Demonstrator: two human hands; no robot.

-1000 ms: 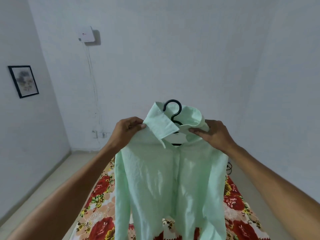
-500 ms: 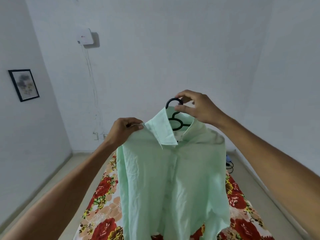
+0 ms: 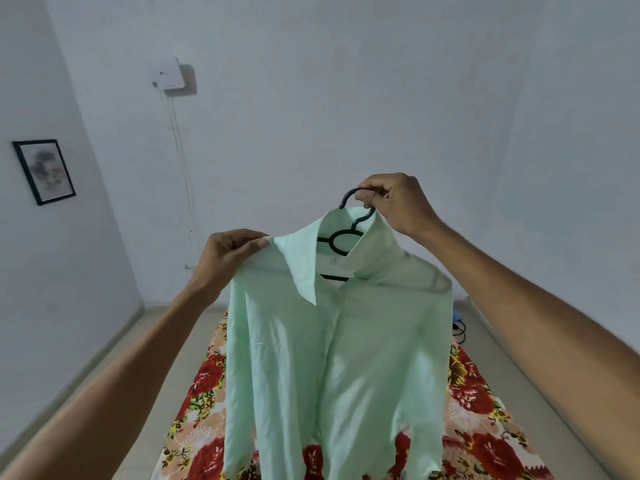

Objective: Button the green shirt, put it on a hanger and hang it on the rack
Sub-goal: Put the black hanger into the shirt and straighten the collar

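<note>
I see my right hand (image 3: 398, 204) pinched shut on the hook of the black plastic hanger (image 3: 341, 237), whose frame sits just below those fingers inside the collar; my left hand (image 3: 227, 252) grips the shoulder seam of the pale green cotton shirt (image 3: 332, 358), which hangs beneath both hands over a red floral mat (image 3: 202, 403).

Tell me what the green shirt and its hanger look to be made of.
Green shirt: thin woven cloth, probably cotton or linen, matte; it creases finely and light glows through it. Hanger: likely moulded plastic, black, slightly glossy, with a smooth rounded hook; metal cannot be ruled out.
</note>
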